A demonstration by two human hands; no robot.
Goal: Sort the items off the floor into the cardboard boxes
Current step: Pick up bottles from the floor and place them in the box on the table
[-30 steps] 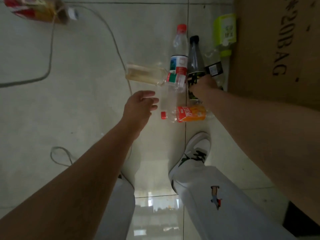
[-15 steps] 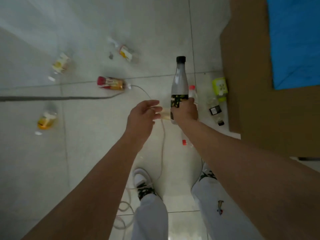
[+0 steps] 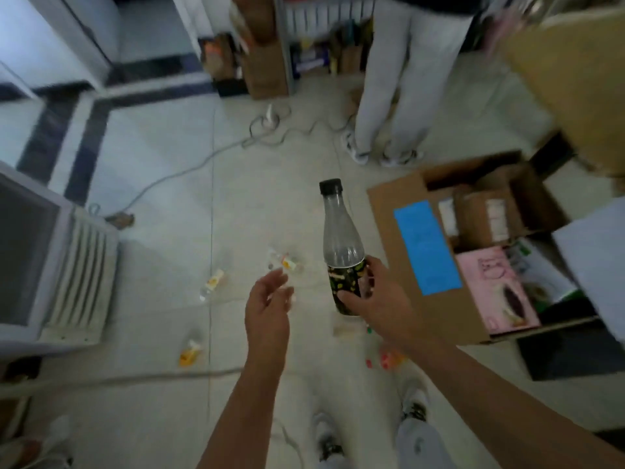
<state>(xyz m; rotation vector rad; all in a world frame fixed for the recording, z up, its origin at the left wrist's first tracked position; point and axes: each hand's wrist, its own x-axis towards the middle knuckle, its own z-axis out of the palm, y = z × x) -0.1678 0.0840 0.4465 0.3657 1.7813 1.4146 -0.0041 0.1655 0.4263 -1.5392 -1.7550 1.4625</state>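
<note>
Pale floor tiles run under me, and at my right stands an open cardboard box with a blue sheet stuck on its near flap. Inside it I see a smaller brown carton at the far end and a pink packet lying flat nearer me; the rest of what is in there is too blurred to name.

My right hand grips the bottle round its dark patterned label, thumb on the near side and fingers wrapped behind. The bottle is in the air over the floor, just left of the box flap and not touching it. Its long axis runs away from me, black cap at the far end, leaning a little to my left. The clear upper body looks empty.

My left hand hangs beside it, apart from the bottle, fingers loose and spread, holding nothing.

Small bottles lie scattered on the tiles ahead, an orange one near my right shoe. A grey cable snakes across the floor. A white louvred appliance sits at the left, and another person's legs stand beyond the box.
</note>
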